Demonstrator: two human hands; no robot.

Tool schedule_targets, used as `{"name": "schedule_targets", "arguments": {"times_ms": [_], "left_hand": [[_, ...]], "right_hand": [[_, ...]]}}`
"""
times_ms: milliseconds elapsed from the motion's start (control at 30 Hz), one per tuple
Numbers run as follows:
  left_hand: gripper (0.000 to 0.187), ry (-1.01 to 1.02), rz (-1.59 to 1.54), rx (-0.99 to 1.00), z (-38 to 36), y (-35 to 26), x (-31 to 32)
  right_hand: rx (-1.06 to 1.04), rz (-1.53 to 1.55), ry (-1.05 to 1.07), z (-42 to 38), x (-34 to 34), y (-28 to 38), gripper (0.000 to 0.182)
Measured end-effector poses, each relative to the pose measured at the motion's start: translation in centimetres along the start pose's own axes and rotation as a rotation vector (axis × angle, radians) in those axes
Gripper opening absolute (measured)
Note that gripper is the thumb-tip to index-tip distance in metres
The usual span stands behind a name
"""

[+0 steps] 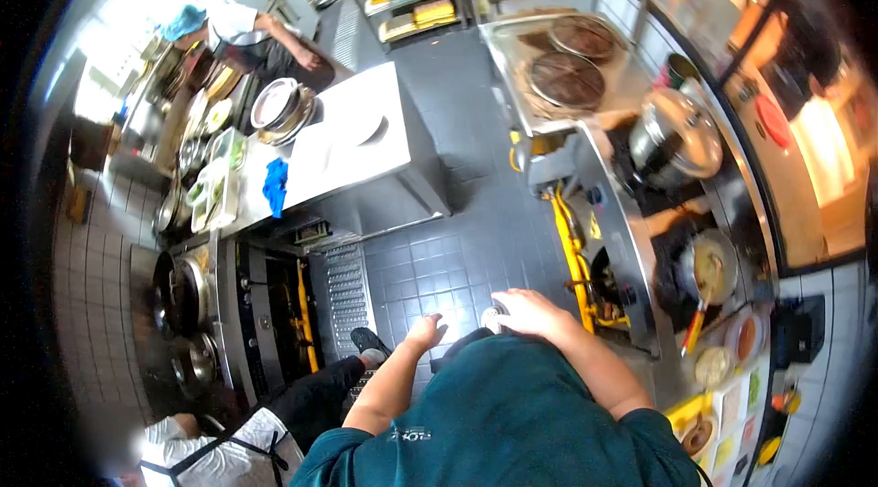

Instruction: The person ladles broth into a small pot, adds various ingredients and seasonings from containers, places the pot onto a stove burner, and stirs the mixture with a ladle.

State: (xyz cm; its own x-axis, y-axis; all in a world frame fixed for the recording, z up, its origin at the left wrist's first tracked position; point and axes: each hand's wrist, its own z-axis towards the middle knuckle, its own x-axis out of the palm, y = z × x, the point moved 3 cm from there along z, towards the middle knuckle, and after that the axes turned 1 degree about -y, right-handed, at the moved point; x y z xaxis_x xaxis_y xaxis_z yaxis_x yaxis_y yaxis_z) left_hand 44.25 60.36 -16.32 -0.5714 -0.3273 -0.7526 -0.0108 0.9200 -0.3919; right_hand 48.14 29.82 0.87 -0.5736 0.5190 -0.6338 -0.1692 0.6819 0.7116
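My left hand (426,331) hangs low in front of my dark green shirt, over the tiled floor, with fingers apart and nothing in it. Across from it, my right hand (530,311) is held palm down with fingers stretched out. A small pale round thing (495,318) shows beside its fingertips; it is too small to name. Nearest on the right is the stove front with a yellow gas pipe (569,245). A wok (709,267) with a red and yellow handle and a large lidded steel pot (677,139) stand on that stove.
A steel counter (366,167) on the left bears stacked bowls (276,105), a blue cloth (275,187) and vegetable containers (217,190). One co-worker (261,43) stands behind it; another person (224,446) is close on my left. A floor grate (348,286) lies between.
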Motion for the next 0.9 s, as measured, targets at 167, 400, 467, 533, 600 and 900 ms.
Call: {"name": "schedule_targets", "arguments": {"times_ms": [167,400,467,533,600,900], "left_hand": [[0.046,-0.118,-0.088,0.040,3.4,-0.9,-8.8],[0.043,-0.512,-0.130,0.103,13.4,-3.0,-18.5],[0.042,-0.710,-0.062,0.117,17.7,-3.5,-22.6],[0.040,-0.864,-0.110,0.065,22.2,-3.5,-26.7],[0.038,-0.901,-0.259,-0.096,26.6,-2.3,-30.7],[0.029,-0.836,-0.511,-0.778,35.7,4.0,-35.8]], "right_hand": [[-0.071,-0.109,0.127,11.7,-3.3,2.5,0.057],[-0.085,-0.238,0.223,27.8,-10.3,-0.8,0.056],[-0.077,-0.265,0.247,33.1,-13.1,-2.8,0.057],[-0.118,-0.258,0.214,38.5,-16.3,-4.9,0.055],[-0.064,-0.268,0.301,44.1,-20.5,-5.4,0.056],[-0.027,-0.299,0.209,64.3,-38.3,-9.2,0.053]]}}
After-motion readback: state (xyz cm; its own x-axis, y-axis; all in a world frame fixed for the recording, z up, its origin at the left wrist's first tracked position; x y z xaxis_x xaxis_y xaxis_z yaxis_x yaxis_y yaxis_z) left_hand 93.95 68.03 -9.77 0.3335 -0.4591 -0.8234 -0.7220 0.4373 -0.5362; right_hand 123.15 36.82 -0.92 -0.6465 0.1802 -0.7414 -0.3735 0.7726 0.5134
